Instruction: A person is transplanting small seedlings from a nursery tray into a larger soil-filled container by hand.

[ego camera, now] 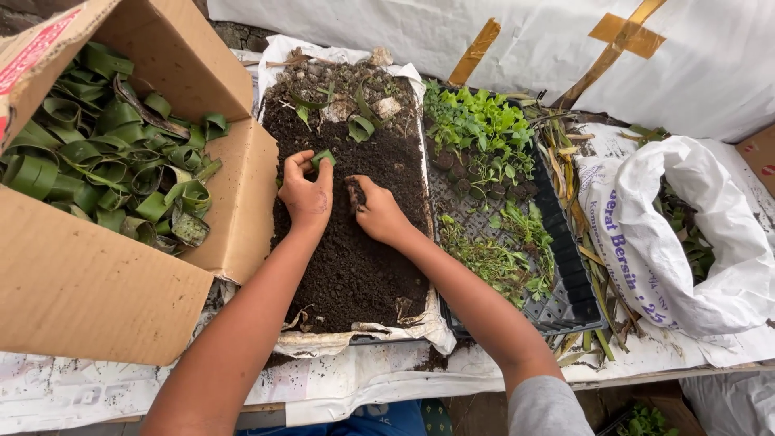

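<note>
1. Left hand [305,194] is over the dark soil bed [355,266], thumb and fingers pinched on a small green leaf ring [323,157] held just above the soil.
2. Right hand [375,211] lies just beside the left, fingers curled down with the tips pressed into the soil; I cannot tell whether it grips anything. The two hands are close but not touching.
3. Soil bed sits on white sheeting whose torn edge [323,343] curls up at the near side. Far end carries a few loose leaf rings [360,127] and dry scraps.
4. Left edge: an open cardboard box [97,299] tilted on its side, full of green leaf rings [105,153]. Its flap touches the bed's left border, so little room is free there.
5. Right edge: a black seedling tray [565,278] butts against the bed, its far cells filled with small green seedlings [480,121], the near cells partly bare.
6. Beyond the tray: cut stalks and leaf strips [593,266], then a white plastic sack [694,242] with greenery inside.
7. Open room is mainly the near half of the soil, between the forearms and the torn sheeting.
8. Surface: a table covered in white sheeting [81,387], soiled and spotted. Behind, a white tarp [710,56] with tan tape strips.
</note>
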